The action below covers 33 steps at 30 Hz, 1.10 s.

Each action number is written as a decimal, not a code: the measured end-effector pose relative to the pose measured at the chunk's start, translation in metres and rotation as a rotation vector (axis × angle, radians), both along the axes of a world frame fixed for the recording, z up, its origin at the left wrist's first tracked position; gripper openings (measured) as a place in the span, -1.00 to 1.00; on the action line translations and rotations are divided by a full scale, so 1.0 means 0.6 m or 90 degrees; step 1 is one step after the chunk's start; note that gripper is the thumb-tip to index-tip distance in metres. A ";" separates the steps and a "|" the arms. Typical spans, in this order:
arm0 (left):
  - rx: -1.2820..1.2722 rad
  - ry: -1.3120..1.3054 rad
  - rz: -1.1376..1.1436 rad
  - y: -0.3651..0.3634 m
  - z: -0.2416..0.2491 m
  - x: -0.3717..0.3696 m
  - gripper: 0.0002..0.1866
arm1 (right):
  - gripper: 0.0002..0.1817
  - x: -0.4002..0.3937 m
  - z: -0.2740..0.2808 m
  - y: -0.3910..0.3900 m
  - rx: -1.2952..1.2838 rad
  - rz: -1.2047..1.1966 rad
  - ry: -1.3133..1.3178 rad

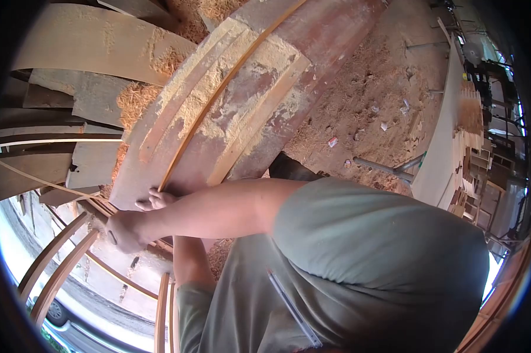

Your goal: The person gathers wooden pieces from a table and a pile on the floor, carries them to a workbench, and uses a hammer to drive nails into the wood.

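A long, thin wooden strip point(218, 91) lies lengthwise across a dusty reddish-brown workbench point(259, 103). My left hand point(155, 200) has its fingers closed around the strip's near end, partly hidden behind my right forearm. Crossing over it, my right arm reaches left. My right hand point(126, 230) is closed at the bench's near left edge; its fingers are turned away, and whatever they grip is hidden. Close to this hand stand two curved wooden slats point(56, 259). A flat, paler strip of wood point(259, 120) lies on the bench beside the thin one.
Wide boards point(100, 41) and offcuts are stacked to the left, with curly shavings point(137, 103) among them. Sawdust and litter cover the floor point(359, 112). A large pale panel point(442, 135) leans on the right. Beyond the slats, a car point(71, 323) shows outside.
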<state>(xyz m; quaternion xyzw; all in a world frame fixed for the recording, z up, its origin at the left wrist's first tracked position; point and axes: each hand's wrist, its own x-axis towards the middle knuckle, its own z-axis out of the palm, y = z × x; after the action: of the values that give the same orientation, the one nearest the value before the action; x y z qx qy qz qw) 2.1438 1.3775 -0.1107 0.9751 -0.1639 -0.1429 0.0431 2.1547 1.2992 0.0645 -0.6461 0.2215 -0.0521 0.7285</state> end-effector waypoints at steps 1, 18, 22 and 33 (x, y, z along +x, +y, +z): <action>0.004 0.005 0.002 -0.004 -0.001 0.001 -0.39 | -0.95 -0.018 0.011 0.018 -0.022 0.001 -0.017; -0.010 0.001 0.016 -0.015 -0.018 0.015 -0.45 | -0.89 -0.288 0.056 0.052 -0.079 0.001 -0.312; -0.027 -0.011 0.010 -0.011 -0.018 0.016 -0.46 | -0.72 -0.440 0.040 0.011 -0.121 -0.024 -0.381; -0.414 0.027 0.231 0.054 0.040 0.017 -0.57 | -0.59 -0.581 0.015 0.059 -0.272 -0.082 -0.286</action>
<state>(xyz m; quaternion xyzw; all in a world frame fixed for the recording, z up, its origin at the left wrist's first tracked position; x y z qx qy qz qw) 2.1537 1.4102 -0.0870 0.9206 -0.0246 -0.0932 0.3785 1.8062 1.3346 0.0737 -0.7415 0.0796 -0.2845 0.6025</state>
